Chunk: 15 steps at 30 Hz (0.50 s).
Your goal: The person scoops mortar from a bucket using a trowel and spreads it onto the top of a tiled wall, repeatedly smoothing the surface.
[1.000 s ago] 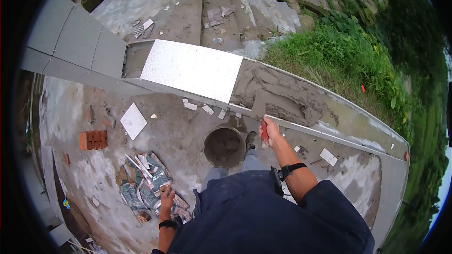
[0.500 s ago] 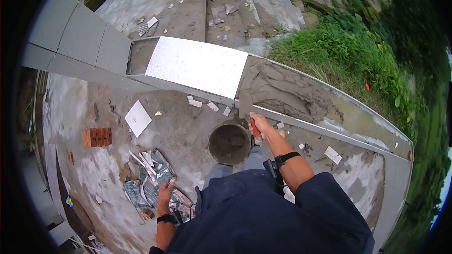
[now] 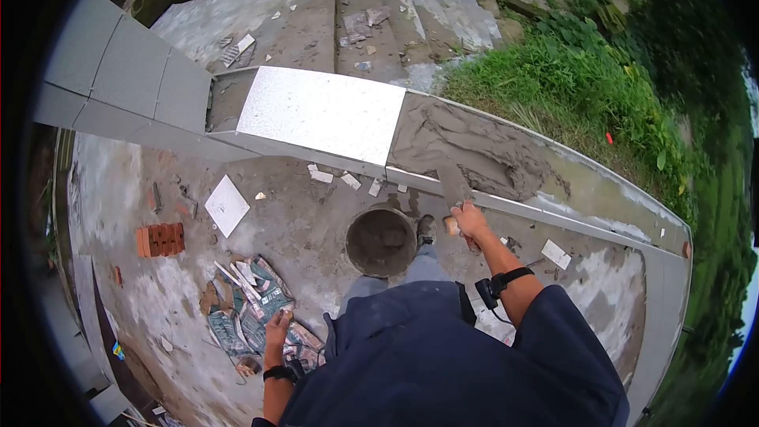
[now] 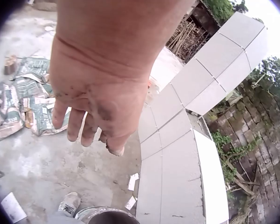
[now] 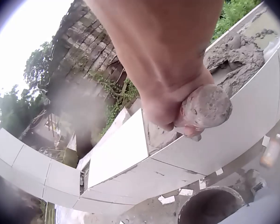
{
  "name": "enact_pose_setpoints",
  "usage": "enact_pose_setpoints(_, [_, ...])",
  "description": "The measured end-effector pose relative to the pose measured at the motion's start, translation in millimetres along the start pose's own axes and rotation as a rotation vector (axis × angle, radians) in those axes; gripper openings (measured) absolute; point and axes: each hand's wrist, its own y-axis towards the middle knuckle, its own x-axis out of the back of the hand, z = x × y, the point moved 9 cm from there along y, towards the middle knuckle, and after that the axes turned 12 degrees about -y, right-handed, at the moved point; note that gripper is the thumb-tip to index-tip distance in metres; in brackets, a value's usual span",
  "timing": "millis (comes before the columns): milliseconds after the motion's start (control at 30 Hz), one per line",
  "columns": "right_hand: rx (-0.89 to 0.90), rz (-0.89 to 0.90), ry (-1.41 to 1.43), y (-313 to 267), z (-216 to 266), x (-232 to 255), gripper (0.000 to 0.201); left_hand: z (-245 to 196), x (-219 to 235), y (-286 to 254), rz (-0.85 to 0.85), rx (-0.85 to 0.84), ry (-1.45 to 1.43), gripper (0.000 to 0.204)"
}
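Note:
My right hand (image 3: 472, 221) grips a trowel (image 3: 453, 182) by its handle. The trowel's blade overlaps the near edge of the wet mortar (image 3: 474, 146) spread along the low wall's top. In the right wrist view, the mortar-crusted butt of the handle (image 5: 207, 106) sticks out of the fist. A white speckled tile (image 3: 324, 115) lies on the wall top, left of the mortar. My left hand (image 3: 277, 328) hangs at my side with loosely bent fingers, holding nothing; smudges mark its palm in the left wrist view.
A round bucket (image 3: 381, 241) with mortar inside stands by my feet, below the wall (image 3: 553, 220). Crumpled sacks (image 3: 253, 300), stacked red bricks (image 3: 160, 239), a loose white tile (image 3: 227, 205) and tile scraps lie on the ground. Beyond the wall are steps (image 3: 411, 20) and grass (image 3: 553, 79).
My right hand first drew the trowel left to the wall's edge near the tile corner, then brought it back right to the mortar's near edge. The left hand stays low at my side.

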Motion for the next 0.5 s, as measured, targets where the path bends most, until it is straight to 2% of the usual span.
enact_pose_setpoints(67, [-0.141, 0.14, 0.292, -26.6, 2.1, 14.3, 0.053, -6.2, -8.3, -1.6, 0.034, 0.104, -0.178, 0.054])
enact_pose_setpoints(100, [-0.153, 0.134, 0.299, -27.8, 5.5, 16.5, 0.053, -18.7, -13.3, -2.9, 0.046, 0.101, -0.17, 0.054])
enact_pose_setpoints(200, [-0.112, 0.097, 0.234, -28.9, 18.9, 13.6, 0.053, -53.5, -27.9, -7.5, 0.054, 0.142, -0.041, 0.056])
enact_pose_setpoints(267, [0.051, -0.112, -0.091, -23.2, 28.8, 18.9, 0.051, -74.9, -34.6, -9.9, 0.05, 0.123, -0.044, 0.057])
enact_pose_setpoints(300, [0.037, -0.114, -0.084, -22.7, 18.2, 16.4, 0.051, -86.5, -37.6, -11.6, 0.074, 0.106, -0.046, 0.056])
enact_pose_setpoints(333, [-0.01, -0.107, -0.096, -23.0, 3.2, 14.6, 0.051, -72.8, -32.9, 2.8, 0.082, 0.103, -0.036, 0.056])
enact_pose_setpoints(367, [-0.055, -0.099, -0.108, -23.1, -11.6, 13.8, 0.051, -46.8, -18.7, 32.3, 0.083, 0.019, 0.05, 0.056])
enact_pose_setpoints(433, [-0.103, -0.092, -0.117, -20.4, -44.3, 5.5, 0.052, -35.4, -6.7, 58.5, 0.072, -0.094, 0.155, 0.053])
enact_pose_setpoints(500, [-0.189, -0.237, -0.016, -19.4, -89.7, 7.3, 0.048, -35.2, -6.4, 67.3, 0.089, -0.092, 0.135, 0.053])
